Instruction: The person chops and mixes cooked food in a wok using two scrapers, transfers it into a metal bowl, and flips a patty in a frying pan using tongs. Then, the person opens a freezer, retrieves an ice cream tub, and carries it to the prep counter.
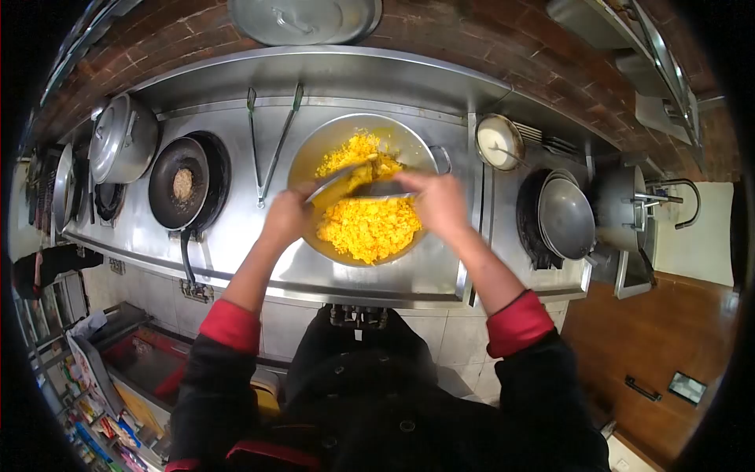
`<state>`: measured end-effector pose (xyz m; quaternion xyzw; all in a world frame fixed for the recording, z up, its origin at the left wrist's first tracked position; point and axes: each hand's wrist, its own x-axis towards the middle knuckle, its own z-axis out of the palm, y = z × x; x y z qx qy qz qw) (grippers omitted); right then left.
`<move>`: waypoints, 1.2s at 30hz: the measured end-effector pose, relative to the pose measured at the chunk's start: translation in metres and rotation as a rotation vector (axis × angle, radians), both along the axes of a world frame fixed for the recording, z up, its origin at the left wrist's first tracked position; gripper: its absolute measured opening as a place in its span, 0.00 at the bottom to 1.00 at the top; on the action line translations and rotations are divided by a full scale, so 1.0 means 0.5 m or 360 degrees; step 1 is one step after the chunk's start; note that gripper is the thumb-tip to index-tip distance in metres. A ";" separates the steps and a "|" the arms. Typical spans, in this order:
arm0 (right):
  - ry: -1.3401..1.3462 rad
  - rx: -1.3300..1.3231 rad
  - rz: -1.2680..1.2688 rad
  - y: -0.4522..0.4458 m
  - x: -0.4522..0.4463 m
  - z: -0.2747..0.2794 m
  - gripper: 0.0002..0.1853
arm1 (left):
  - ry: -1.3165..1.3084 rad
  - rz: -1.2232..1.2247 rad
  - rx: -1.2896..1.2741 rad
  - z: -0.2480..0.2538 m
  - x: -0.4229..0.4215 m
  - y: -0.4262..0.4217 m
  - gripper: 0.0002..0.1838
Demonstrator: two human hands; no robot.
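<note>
A wide metal pan (303,169) on the steel counter holds yellow rice (370,230). Over its left side, my left hand (288,212) is closed round a metal utensil (334,175) that reaches into the rice. My right hand (437,203) is closed above the pan's right side, on another metal utensil (385,194) lying across the rice. Both utensils are partly blurred, so their exact shape is unclear. Some rice rests on the blades near the pan's middle.
Long tongs (275,161) lie left of the pan. Further left are a black frying pan (161,189) and a lidded pot (118,149). Right of the pan stand a bowl of white liquid (495,140) and stacked metal pans (566,218). A lid (307,20) leans behind.
</note>
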<state>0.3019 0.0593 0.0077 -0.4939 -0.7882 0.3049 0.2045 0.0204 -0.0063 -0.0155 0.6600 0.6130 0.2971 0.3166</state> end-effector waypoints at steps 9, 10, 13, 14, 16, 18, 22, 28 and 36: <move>-0.0084 -0.0189 -0.0043 -0.029 -0.012 -0.004 0.27 | 0.0267 0.0057 -0.0278 0.010 -0.015 0.018 0.22; -0.0216 0.0001 0.0077 -0.048 -0.011 -0.169 0.27 | 0.0435 0.0067 -0.0417 -0.028 0.008 0.008 0.22; -0.0308 -0.0220 0.0163 -0.030 -0.044 -0.078 0.26 | 0.0642 0.0003 -0.0508 -0.017 0.010 0.027 0.22; -0.0233 -0.0225 0.0121 -0.043 -0.042 -0.020 0.25 | 0.0577 0.0000 -0.0517 0.003 0.001 0.011 0.22; 0.0000 -0.0050 0.0033 -0.019 -0.022 0.049 0.23 | 0.0174 0.0227 -0.0690 0.109 0.001 0.021 0.22; -0.0228 -0.0032 0.0061 -0.060 -0.044 -0.108 0.23 | 0.0480 0.0110 -0.0738 -0.048 -0.001 0.005 0.23; -0.0336 -0.0130 0.0052 0.000 -0.039 -0.078 0.23 | 0.0416 -0.0038 -0.0508 -0.071 -0.034 0.014 0.29; -0.0449 0.0027 -0.0364 0.137 0.017 0.016 0.16 | 0.0471 0.0447 -0.0676 0.078 -0.033 0.022 0.30; -0.0024 -0.0639 -0.0483 0.102 -0.014 -0.126 0.15 | -0.0750 0.0699 -0.0692 -0.143 0.015 0.033 0.28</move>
